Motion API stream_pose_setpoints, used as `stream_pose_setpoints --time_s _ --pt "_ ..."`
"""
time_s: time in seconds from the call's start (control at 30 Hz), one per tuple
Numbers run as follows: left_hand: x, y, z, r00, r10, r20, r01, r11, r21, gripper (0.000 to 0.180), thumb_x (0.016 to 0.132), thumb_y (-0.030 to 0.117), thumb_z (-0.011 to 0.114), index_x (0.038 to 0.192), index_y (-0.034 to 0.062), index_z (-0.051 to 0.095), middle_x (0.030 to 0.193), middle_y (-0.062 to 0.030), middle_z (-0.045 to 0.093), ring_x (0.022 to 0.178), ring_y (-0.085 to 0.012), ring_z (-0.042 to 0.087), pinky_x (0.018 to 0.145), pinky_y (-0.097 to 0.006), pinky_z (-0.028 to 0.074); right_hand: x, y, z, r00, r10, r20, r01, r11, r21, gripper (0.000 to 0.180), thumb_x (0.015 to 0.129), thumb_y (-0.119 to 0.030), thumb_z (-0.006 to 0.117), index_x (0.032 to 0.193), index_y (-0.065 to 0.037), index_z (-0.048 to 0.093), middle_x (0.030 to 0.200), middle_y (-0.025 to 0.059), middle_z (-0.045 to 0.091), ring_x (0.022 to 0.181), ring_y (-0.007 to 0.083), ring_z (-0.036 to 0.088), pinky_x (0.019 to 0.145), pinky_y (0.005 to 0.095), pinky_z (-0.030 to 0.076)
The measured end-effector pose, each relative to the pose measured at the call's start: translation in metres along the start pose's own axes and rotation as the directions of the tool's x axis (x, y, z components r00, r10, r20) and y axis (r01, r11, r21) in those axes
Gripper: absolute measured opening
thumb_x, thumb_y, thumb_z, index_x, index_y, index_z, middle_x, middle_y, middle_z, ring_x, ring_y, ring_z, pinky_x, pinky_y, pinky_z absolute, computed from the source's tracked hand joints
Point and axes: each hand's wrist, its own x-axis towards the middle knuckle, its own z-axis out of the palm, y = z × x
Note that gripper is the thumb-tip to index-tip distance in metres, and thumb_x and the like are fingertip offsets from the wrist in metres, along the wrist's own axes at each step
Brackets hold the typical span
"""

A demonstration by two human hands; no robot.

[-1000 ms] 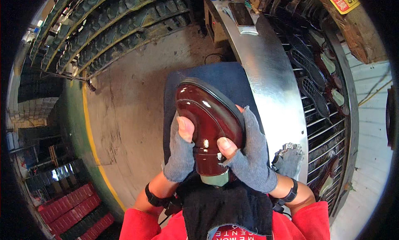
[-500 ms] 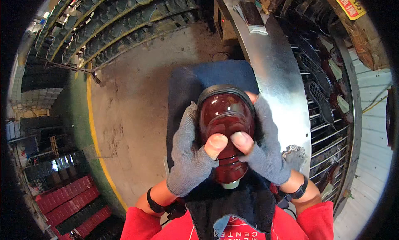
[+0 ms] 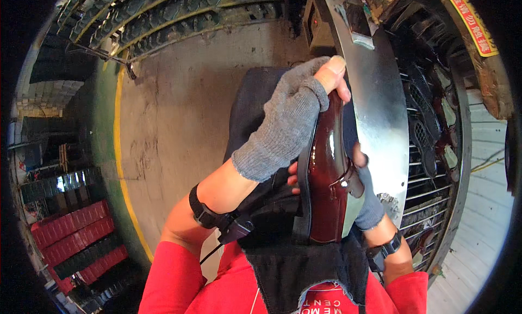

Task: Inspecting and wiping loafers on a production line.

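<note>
Head view: a glossy dark-red leather shoe (image 3: 326,178) stands on edge at the centre of the picture, its toe toward twelve o'clock and its heel end toward six, the black sole edge facing nine o'clock. The left hand (image 3: 291,118), in a grey fingerless glove, wraps over the toe end from the nine o'clock side — the bare thumb tip shows at the top of the shoe, pressed against it. The right hand (image 3: 364,197), also in a grey fingerless glove, grips the shoe from the three o'clock side near its middle; most of that hand is hidden behind the shoe. Both hands are closed on the shoe.

A black cloth (image 3: 304,265) lies under the heel end, over the lap, at six o'clock. Each wrist carries a black strap. Just to the three o'clock side of the shoe runs a curved sheet-metal panel (image 3: 380,107), and beyond it a rack of dark shoe soles (image 3: 429,123). At nine o'clock the concrete floor (image 3: 179,112) bears a yellow line — red crates (image 3: 70,232) stand at eight o'clock.
</note>
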Motion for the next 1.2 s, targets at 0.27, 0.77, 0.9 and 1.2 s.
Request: stream_pose_setpoints --time_s 0.27,0.77,0.9,1.2 --pt "-0.055 -0.028 0.016 0.905 0.331 -0.268 -0.199 0.886 0.419 0.056 0.097 0.027 0.065 0.144 -0.0007 0.056 0.145 -0.0235 0.051 0.138 -0.0364 0.048 0.119 -0.044 0.034 -0.043 -0.002 0.027 0.977 -0.116 -0.177 -0.003 0.829 -0.56 0.075 0.091 -0.044 0.076 0.151 -0.004 0.053 0.138 0.0084 0.066 0.121 0.0181 0.065 0.104 0.0342 0.052" --pt "-0.088 -0.133 -0.016 0.836 -0.543 -0.081 0.48 0.794 -0.374 0.064 0.115 0.041 0.042 0.165 0.0045 0.027 0.164 -0.0131 0.041 0.15 -0.0239 0.041 0.126 -0.04 0.032 0.071 -0.011 0.013 0.902 -0.357 -0.241 0.234 0.876 -0.421 0.056 0.104 -0.037 0.063 0.146 -0.001 0.055 0.131 0.013 0.071 0.113 0.0202 0.072 0.1 0.0351 0.058" --pt "-0.086 -0.152 -0.02 0.886 -0.453 -0.095 0.398 0.851 -0.342 0.065 0.115 0.041 0.041 0.164 0.0014 0.028 0.159 -0.0136 0.046 0.147 -0.0221 0.042 0.124 -0.038 0.033 0.084 -0.01 -0.009 0.864 -0.486 -0.134 0.371 0.793 -0.483 0.056 0.107 -0.044 0.058 0.144 -0.002 0.057 0.13 0.0113 0.071 0.114 0.0181 0.071 0.1 0.0329 0.058" --pt "-0.079 -0.059 -0.013 0.991 -0.078 -0.112 0.119 0.894 0.432 0.051 0.105 0.019 0.06 0.149 -0.0025 0.048 0.125 -0.0104 0.053 0.114 -0.0173 0.055 0.107 -0.034 0.044 0.035 -0.014 -0.01 0.948 -0.28 -0.149 0.252 0.95 -0.182 0.076 0.095 -0.047 0.07 0.147 0.004 0.052 0.135 0.0203 0.068 0.117 0.0281 0.071 0.103 0.0412 0.059"
